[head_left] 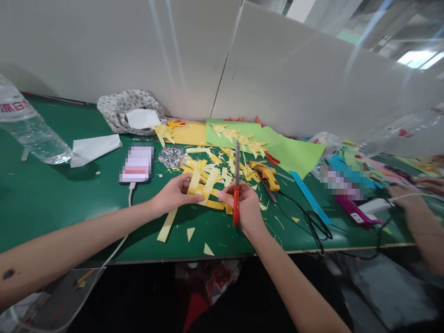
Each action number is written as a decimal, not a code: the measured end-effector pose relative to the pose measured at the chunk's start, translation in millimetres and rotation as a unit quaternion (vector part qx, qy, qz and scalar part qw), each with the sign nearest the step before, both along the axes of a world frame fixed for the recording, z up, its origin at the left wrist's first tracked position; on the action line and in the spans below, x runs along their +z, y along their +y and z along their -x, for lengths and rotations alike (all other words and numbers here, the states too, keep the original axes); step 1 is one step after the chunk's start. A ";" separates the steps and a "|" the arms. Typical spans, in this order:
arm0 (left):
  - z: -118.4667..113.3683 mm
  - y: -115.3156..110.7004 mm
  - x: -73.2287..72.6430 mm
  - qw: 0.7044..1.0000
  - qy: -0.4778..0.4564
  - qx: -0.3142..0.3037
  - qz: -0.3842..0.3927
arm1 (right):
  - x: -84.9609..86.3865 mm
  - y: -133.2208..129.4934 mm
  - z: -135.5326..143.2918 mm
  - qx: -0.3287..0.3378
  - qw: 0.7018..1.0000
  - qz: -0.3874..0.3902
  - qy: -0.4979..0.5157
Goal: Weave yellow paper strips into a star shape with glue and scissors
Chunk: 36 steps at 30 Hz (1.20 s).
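Between thumb and fingers, my left hand (171, 195) grips a piece of woven paper strips (198, 189) in pale and deeper yellow. My right hand (251, 208) is closed around red-handled scissors (236, 206), their blades pointing up and away from me. Its thumb and fingertips also touch the right end of the woven strips. Yellow paper scraps (225, 169) lie heaped just beyond both hands. Behind the heap, several woven yellow paper shapes (239, 137) rest on a green sheet (286, 148). Fingers under the woven piece are partly hidden.
Left of the scraps are a charging phone (137, 163), a dish of small beads (172, 157) and a water bottle (31, 125). To the right lie a yellow glue gun (270, 178), its black cord (314, 222) and a blue strip (310, 198). Another person's arm (423, 222) reaches in at far right.
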<state>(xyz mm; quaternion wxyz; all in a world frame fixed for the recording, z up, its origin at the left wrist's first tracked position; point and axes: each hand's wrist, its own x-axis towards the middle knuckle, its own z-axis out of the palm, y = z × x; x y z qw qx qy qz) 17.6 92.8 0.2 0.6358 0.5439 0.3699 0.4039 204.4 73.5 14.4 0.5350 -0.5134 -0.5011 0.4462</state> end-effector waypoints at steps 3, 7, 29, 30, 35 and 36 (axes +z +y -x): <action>0.1 -0.4 0.3 1.000 0.005 0.011 0.003 | 1.4 -0.3 -0.4 -0.004 0.999 0.003 0.034; 3.2 -0.3 6.5 0.995 -0.012 0.096 -0.019 | 1.0 -0.6 -1.4 0.013 0.999 0.014 0.038; 0.2 -3.6 5.2 0.997 -0.066 -0.015 0.034 | -1.0 -7.9 9.3 0.014 0.998 0.033 0.046; -0.1 -2.8 4.8 0.997 -0.068 -0.007 0.029 | -2.7 -7.5 9.4 0.019 0.999 0.031 0.040; 0.8 1.4 3.7 0.995 -0.055 0.060 0.059 | -6.2 -7.6 5.4 0.042 0.997 0.027 -0.051; 1.5 2.0 3.8 0.993 -0.061 0.073 0.068 | -3.9 -8.2 3.1 0.044 0.995 0.016 -0.087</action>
